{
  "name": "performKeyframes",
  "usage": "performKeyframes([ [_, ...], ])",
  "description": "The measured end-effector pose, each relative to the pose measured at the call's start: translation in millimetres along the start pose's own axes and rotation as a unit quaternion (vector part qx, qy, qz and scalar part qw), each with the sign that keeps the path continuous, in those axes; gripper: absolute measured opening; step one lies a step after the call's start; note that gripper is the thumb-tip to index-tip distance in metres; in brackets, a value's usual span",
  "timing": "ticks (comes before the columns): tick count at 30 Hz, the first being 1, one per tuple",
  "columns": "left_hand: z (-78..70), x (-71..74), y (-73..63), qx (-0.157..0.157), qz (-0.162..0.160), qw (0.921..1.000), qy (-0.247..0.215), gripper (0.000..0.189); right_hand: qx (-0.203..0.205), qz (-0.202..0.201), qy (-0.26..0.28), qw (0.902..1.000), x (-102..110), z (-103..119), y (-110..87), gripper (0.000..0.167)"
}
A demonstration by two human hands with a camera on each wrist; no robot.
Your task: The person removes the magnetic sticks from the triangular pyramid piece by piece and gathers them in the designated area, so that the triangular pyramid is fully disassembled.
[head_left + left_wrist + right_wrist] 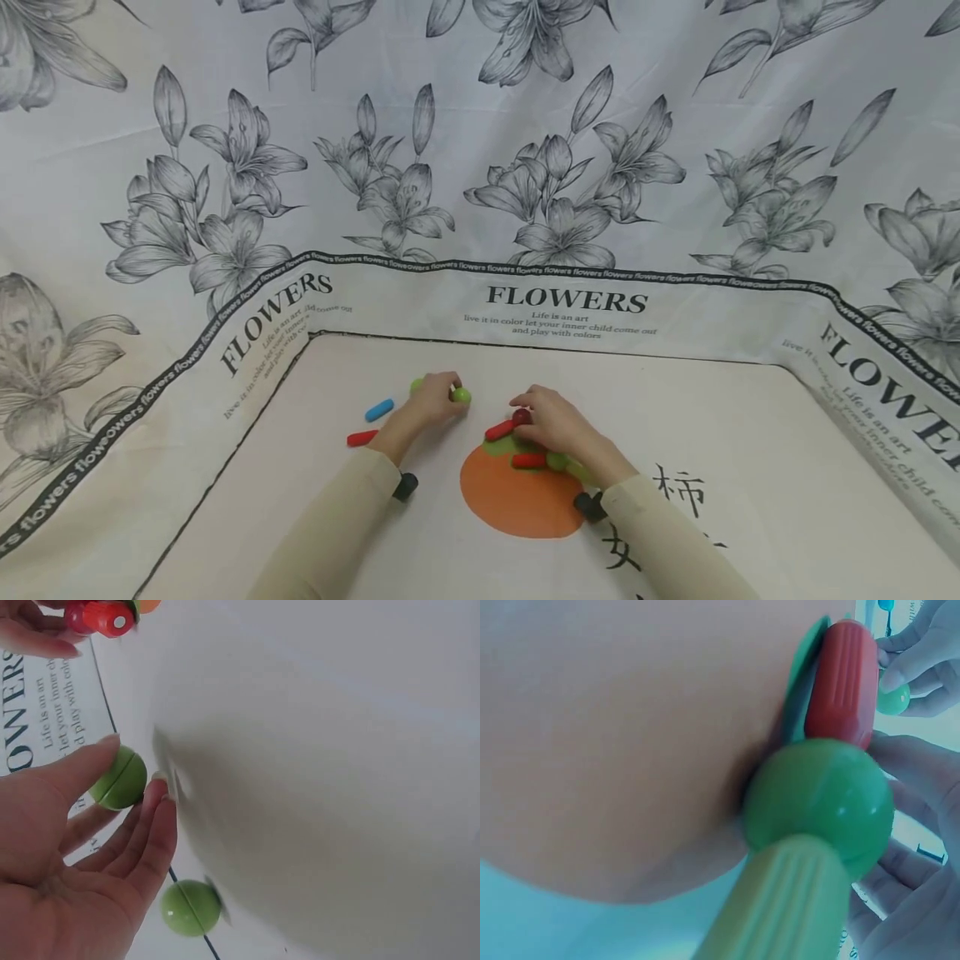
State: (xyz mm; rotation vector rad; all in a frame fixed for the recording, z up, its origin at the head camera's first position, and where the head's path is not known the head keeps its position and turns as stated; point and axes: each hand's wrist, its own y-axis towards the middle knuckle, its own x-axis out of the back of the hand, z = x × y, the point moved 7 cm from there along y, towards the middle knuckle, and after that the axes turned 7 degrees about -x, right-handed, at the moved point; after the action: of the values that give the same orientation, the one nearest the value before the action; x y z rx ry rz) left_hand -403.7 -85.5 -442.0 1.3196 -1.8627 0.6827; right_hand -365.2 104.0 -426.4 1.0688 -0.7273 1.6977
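My left hand (438, 398) pinches a green ball (120, 778) between thumb and fingers, above the white tabletop. A second green ball (191, 907), with a groove round it, lies on the table beside that hand. My right hand (558, 423) holds a dark red ball (521, 417) at its fingertips, and a red ridged rod (499, 430) lies right against the ball. Under the right wrist, another red rod (844, 682), a green ball (817, 799) and a light green rod (780, 907) line up end to end.
A blue rod (379, 409) and a red rod (362, 438) lie left of my left hand. The tablecloth has a printed orange persimmon (517, 500) under the right hand's pieces and black characters (678, 492) at right. A flowered curtain (480, 183) stands behind the table.
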Motion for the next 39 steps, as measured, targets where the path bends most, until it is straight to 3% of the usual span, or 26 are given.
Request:
performKeyframes([
  [9, 6.9, -2.8, 7.7, 0.037, -0.023, 0.9989, 0.019, 0.028, -0.030, -0.001, 0.046, 0.9985, -2.2, -6.8, -2.0, 0.025],
  [16, 1.9, -0.7, 2.9, 0.025, -0.030, 0.9983, 0.042, 0.052, -0.030, -0.003, 0.049, 0.9983, -0.1, -7.7, -0.5, 0.022],
  [21, -15.4, 0.2, -12.5, -0.005, -0.045, 0.9961, 0.076, 0.064, -0.029, -0.002, 0.042, 0.9987, -2.6, -10.2, 2.1, 0.020],
  [24, -30.1, -7.9, -20.5, -0.047, -0.022, 0.9961, 0.071, 0.054, -0.030, -0.003, 0.039, 0.9988, -2.7, -12.2, 2.8, 0.019],
  [27, -40.3, -20.9, -25.3, -0.073, 0.023, 0.9962, 0.041, 0.042, -0.028, -0.004, 0.039, 0.9988, -1.5, -12.7, 2.6, 0.018],
  [32, -44.5, -38.1, -25.5, -0.076, 0.073, 0.9942, -0.019, 0.034, -0.016, 0.000, 0.041, 0.9990, -0.9, -11.6, 1.2, 0.016],
  [39, -42.5, -47.3, -18.1, -0.078, 0.087, 0.9917, -0.054, 0.022, -0.006, 0.000, 0.044, 0.9990, 0.4, -12.2, -0.7, 0.017],
])
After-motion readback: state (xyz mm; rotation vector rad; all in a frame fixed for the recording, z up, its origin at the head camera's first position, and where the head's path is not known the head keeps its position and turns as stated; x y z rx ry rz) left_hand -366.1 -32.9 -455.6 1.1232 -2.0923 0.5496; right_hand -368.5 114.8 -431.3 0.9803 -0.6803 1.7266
